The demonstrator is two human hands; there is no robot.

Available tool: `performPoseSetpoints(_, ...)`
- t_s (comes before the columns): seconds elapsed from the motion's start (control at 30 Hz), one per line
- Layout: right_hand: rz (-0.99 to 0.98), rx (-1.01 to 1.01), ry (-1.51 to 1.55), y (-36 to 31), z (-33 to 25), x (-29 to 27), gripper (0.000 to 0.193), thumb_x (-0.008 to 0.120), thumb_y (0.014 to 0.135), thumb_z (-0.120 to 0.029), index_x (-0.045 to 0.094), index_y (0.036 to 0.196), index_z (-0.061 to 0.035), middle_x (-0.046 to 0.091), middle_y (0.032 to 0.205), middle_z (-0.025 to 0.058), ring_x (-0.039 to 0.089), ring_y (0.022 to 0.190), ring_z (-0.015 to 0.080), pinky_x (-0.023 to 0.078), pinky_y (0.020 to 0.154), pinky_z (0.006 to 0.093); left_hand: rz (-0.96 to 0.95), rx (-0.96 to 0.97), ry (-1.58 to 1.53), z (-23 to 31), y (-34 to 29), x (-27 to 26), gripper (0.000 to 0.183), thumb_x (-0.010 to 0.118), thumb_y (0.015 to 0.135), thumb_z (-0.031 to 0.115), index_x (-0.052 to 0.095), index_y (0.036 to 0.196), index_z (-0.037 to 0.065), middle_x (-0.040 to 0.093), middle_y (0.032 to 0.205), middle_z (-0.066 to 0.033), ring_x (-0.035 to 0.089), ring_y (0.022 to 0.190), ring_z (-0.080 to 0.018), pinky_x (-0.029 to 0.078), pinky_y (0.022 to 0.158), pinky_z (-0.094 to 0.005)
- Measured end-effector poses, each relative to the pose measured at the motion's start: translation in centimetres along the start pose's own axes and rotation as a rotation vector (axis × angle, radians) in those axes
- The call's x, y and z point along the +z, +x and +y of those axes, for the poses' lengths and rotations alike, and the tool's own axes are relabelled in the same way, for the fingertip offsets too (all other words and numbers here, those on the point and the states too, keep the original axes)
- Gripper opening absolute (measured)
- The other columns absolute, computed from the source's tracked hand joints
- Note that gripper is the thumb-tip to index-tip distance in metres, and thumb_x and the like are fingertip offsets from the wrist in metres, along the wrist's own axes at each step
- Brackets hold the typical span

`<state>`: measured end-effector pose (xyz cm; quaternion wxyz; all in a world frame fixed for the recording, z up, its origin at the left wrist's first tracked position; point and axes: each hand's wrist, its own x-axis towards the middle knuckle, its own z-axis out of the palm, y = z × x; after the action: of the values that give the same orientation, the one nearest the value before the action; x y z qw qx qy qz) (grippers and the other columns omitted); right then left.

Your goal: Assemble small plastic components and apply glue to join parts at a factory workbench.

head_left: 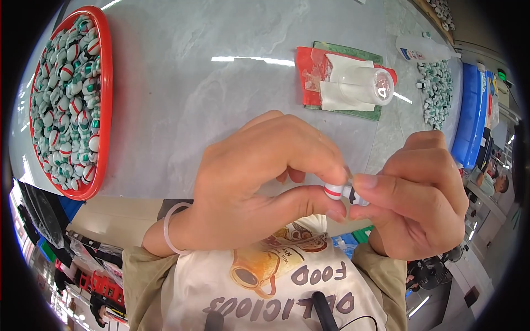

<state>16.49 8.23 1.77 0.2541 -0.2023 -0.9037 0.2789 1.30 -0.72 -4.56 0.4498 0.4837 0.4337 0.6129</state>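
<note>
In front of my chest, my left hand [243, 182] pinches a small white rounded piece with a red stripe [333, 191] between thumb and forefinger. Right against it, the thumb and curled fingers of my right hand [422, 201] grip a small white-and-dark piece [358, 197], mostly covered by the fingertips. The two pieces meet end to end; whether they are joined I cannot tell. Beyond my hands, a clear plastic cup-like container [381, 87] lies on its side on white paper, over a red sheet and a green board [370, 114].
A red oval basin [105, 110] at the left holds many white, green and red-striped pieces [66, 105]. At the right are a heap of small green-and-white parts [436, 94], a clear bottle lying down [425, 49] and a blue bin [466, 118]. The grey tabletop [165, 83] stretches between them.
</note>
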Motion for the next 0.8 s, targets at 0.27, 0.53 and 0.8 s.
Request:
performPoseSetpoints(0.27, 0.023, 0.011, 0.025, -0.2, 0.0, 0.8, 0.03, 0.076, 0.053, -0.024, 0.066, 0.074, -0.0056, 0.051, 0.063, 0.0029, 0.043, 0.052, 0.0142, 0.027, 0.047, 0.0269, 0.032, 0.081, 0.093, -0.4, -0.4, -0.2, 0.034, 0.08, 0.06, 0.007, 0.057, 0.085, 0.007, 0.064, 0.078, -0.0077, 0.054, 0.068, -0.0124, 0.038, 0.059, -0.0228)
performPoseSetpoints(0.53, 0.036, 0.078, 0.17, -1.0, 1.1, 0.8, 0.031, 0.076, 0.053, -0.025, 0.065, 0.072, -0.0039, 0.053, 0.06, 0.0036, 0.043, 0.052, 0.0142, 0.029, 0.05, 0.0282, 0.021, 0.179, 0.264, -0.1, -0.2, -0.4, 0.029, 0.081, 0.057, 0.014, 0.061, 0.077, 0.009, 0.064, 0.075, -0.0035, 0.049, 0.062, -0.0098, 0.033, 0.055, -0.0226)
performPoseSetpoints(0.8, 0.097, 0.111, 0.229, -1.5, 1.1, 1.5, 0.029, 0.077, 0.053, -0.02, 0.064, 0.071, -0.0021, 0.053, 0.06, 0.0035, 0.043, 0.051, 0.0137, 0.03, 0.052, 0.0292, 0.04, 0.2, 0.294, -0.2, -0.2, -0.2, 0.017, 0.075, 0.064, 0.005, 0.062, 0.074, 0.008, 0.066, 0.072, -0.002, 0.048, 0.057, -0.0083, 0.031, 0.054, -0.0215)
